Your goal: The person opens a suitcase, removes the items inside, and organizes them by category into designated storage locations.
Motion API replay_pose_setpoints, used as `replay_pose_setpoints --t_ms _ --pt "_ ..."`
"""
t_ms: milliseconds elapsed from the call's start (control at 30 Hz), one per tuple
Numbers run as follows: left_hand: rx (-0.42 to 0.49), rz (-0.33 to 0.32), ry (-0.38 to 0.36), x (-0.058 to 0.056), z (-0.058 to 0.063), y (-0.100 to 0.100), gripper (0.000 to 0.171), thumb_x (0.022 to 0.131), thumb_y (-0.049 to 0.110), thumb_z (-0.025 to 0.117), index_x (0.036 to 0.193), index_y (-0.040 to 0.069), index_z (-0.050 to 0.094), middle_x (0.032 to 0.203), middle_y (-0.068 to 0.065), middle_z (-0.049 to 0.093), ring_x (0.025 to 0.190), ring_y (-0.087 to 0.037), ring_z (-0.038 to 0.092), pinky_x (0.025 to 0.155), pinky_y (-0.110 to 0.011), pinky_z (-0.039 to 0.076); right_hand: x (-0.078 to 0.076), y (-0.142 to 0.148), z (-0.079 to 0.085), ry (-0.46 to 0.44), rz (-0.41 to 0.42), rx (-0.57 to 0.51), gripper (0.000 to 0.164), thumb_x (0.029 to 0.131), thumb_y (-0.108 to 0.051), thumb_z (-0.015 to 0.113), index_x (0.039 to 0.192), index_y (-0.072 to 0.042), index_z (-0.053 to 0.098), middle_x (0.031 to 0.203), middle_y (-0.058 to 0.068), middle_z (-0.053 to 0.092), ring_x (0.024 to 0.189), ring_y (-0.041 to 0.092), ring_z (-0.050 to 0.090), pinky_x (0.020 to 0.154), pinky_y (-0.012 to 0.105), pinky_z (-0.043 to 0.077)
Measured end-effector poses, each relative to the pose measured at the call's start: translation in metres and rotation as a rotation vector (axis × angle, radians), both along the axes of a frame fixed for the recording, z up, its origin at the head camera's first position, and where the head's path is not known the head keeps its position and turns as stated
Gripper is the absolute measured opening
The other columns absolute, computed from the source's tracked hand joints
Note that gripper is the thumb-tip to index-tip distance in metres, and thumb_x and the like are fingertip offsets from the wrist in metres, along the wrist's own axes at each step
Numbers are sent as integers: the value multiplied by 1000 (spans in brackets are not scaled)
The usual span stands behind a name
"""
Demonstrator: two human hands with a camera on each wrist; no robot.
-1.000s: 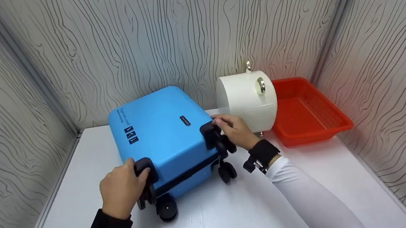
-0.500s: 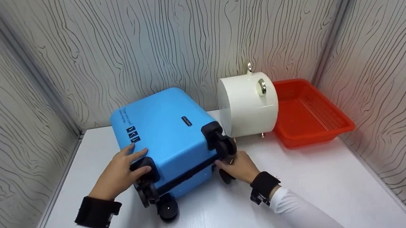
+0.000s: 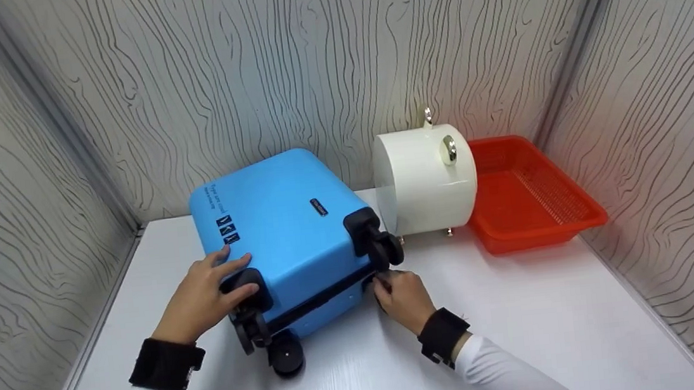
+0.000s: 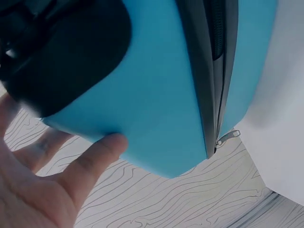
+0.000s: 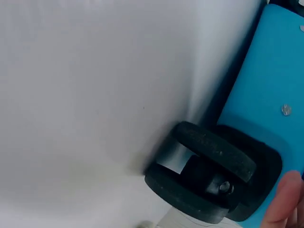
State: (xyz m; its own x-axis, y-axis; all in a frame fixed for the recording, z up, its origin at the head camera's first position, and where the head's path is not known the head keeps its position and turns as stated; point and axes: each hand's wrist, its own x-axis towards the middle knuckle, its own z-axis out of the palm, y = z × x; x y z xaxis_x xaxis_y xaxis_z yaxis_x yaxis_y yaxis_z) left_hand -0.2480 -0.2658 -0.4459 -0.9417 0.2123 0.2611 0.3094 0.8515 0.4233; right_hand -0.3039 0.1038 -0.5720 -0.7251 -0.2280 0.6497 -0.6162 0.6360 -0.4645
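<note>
A blue suitcase (image 3: 278, 208) with black corner guards lies on its side, its wheels facing me. My left hand (image 3: 200, 295) rests with spread fingers on its near left corner, beside a black double wheel (image 3: 251, 328). In the left wrist view a metal zipper pull (image 4: 230, 135) hangs at the end of the dark zipper seam (image 4: 209, 71). My right hand (image 3: 407, 301) is at the right end of the seam, thumb and fingers curled together, apparently pinching a zipper pull that they mostly hide. In the right wrist view its fingertip (image 5: 285, 199) is near the lower wheel (image 5: 204, 171).
Right of the suitcase, a cream pot (image 3: 428, 181) with shiny handles lies on its side against the back wall. A red plastic basket (image 3: 532, 234) stands beside it at the far right. Patterned panels (image 3: 321, 63) enclose the white table (image 3: 525, 324).
My left hand has shifted from gripping the corner guard to resting on it with spread fingers. The right hand has left the upper right corner and moved down to the zipper seam.
</note>
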Motion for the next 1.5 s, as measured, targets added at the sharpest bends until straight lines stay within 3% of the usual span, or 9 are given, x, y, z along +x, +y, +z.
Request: replay_pose_setpoints --t_ms 333,567,867,1067,1233,1333,1400,1467,1500 --pt "-10 22 30 2 -2 -1 57 99 45 79 148 16 69 160 -30 52 138 -61 54 105 -71 53 21 -26 3 73 75 124 33 92 3 74 67 -11 58 60 0 59 56 3 46 52 19 43" --pt "-6 29 56 1 -7 3 58 99 44 79 149 17 68 161 -29 52 136 -59 56 104 -71 53 46 -74 6 87 193 265 35 97 -4 73 68 -11 56 60 0 58 54 5 50 51 20 43" --pt "4 43 109 0 -15 4 58 97 41 82 148 17 69 161 -28 53 134 -58 58 104 -70 54 69 -131 11 53 260 484 31 108 -15 65 77 -13 64 66 -4 64 57 7 62 51 20 45" --pt "-2 33 146 3 -17 3 58 99 41 80 150 17 67 162 -27 53 137 -59 56 104 -70 54 70 -139 18 -11 308 530 27 112 -20 60 88 -14 70 73 -4 67 66 8 68 57 21 48" --pt "23 49 124 10 -31 2 62 107 42 68 162 17 54 172 -21 42 156 -55 38 113 -72 47 59 -122 33 -23 288 455 38 113 -33 57 80 -15 65 67 -4 63 60 8 60 56 23 43" --pt "119 120 127 18 -46 3 66 113 36 58 168 6 39 173 -24 38 159 -50 37 120 -69 42 52 -108 48 23 264 374 42 111 -33 60 73 -15 62 62 -5 56 55 4 46 53 19 33" --pt "206 224 155 26 -57 6 63 115 32 53 165 -3 38 164 -28 48 151 -48 50 116 -66 47 47 -98 61 83 234 329 40 109 -29 63 72 -15 61 61 -7 52 55 2 40 54 17 29" --pt "280 340 200 34 -67 11 51 115 26 51 151 -10 50 140 -31 65 125 -45 68 101 -59 57 41 -88 75 144 204 293 38 107 -25 67 71 -15 60 60 -7 50 55 2 38 55 16 27" --pt "300 391 211 37 -71 14 41 114 23 50 137 -10 59 120 -27 71 105 -40 72 88 -51 60 38 -83 83 177 182 278 34 106 -23 69 73 -15 63 62 -6 54 56 3 43 54 16 32"
